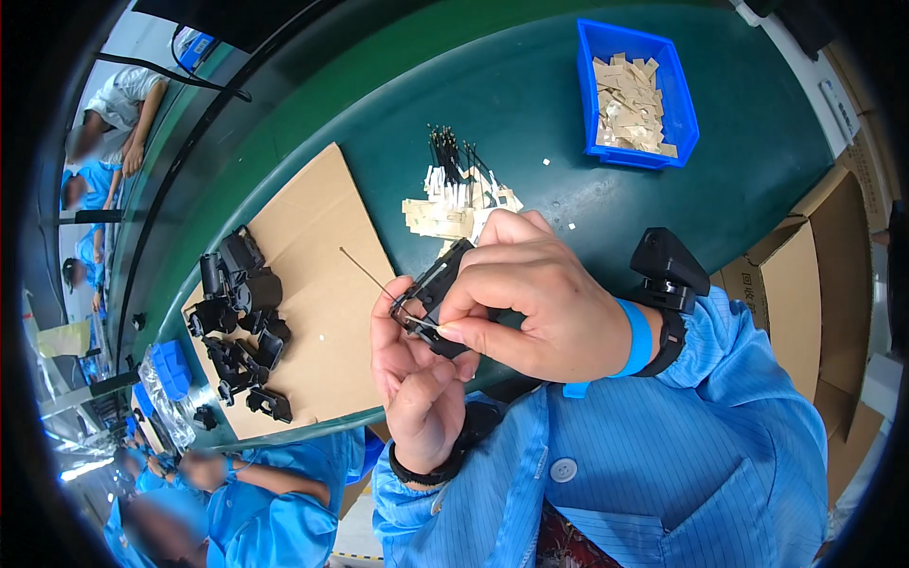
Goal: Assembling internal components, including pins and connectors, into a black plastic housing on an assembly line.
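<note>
My left hand (417,388) is closed around a black plastic housing (437,279), steadying it from below and from its left side. Reaching over from the right, my right hand (544,303) has thumb and forefinger pinched at the housing's near end. Between those fingertips is a thin cable (365,270), whose loose end sticks out past my left fingers toward the upper left. My right hand hides part of the housing. Just beyond my hands lies a bundle of black cables (447,150) with white and tan tabs (437,218).
On a cardboard sheet (327,355) at the left lie several black plastic parts (251,284). A blue bin (592,114) of tan pieces stands at the far right of the green table (492,80). An open cardboard box (791,284) is at right; co-workers sit at left.
</note>
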